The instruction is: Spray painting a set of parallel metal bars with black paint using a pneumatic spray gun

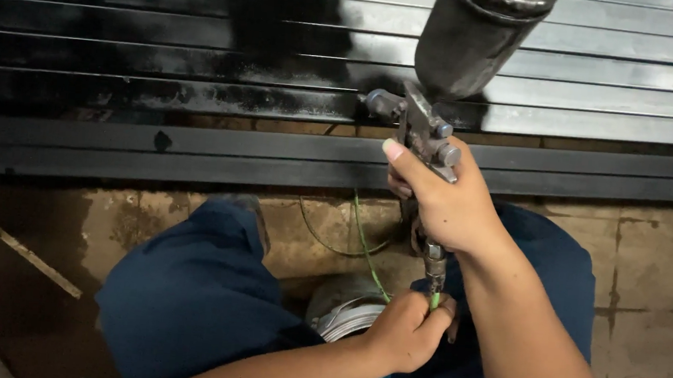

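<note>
**Spray gun upright, nozzle toward the shutter, hose held below**

The right hand point(447, 202) is closed around the grip of a metal spray gun point(425, 136), thumb lying along the left side of the body near the trigger. The gun's long axis runs nearly straight up and down: its dark paint cup point(476, 36) rises above the hand, and the handle drops below it to a hose fitting point(434, 269). The nozzle point(381, 102) points left and away from the person, toward the ribbed metal shutter point(602, 74), which is black on its left part and bare grey on the right.

Directly beneath the gun, the left hand point(409, 331) is curled shut, pinching the thin green hose point(367, 251) just under the fitting. So the two hands stack one over the other, the right one nearer the shutter. The person crouches, blue trouser knees point(192, 290) on either side, over a stained tiled floor point(651, 254).
</note>
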